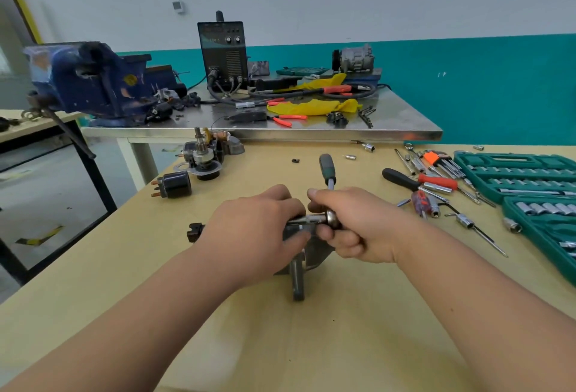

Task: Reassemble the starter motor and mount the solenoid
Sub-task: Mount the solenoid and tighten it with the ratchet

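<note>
The grey starter motor housing (298, 270) lies on the wooden bench (343, 329) at centre, its shaft pointing toward me. My left hand (255, 229) grips the top of the housing and hides most of it. My right hand (352, 223) is closed around the head of a ratchet wrench (327, 170), whose dark green handle stands up away from me; the extension runs left into the housing. The black solenoid (174, 185) with copper terminals lies at the far left. Beside it stands the armature with its end plate (204, 157).
Loose screwdrivers and sockets (436, 185) lie right of my hands, next to the open green socket cases (517, 173). A small black part (194, 231) sits left of the housing. A steel table (311, 134) behind carries a blue vise (93, 79), a welder and pliers.
</note>
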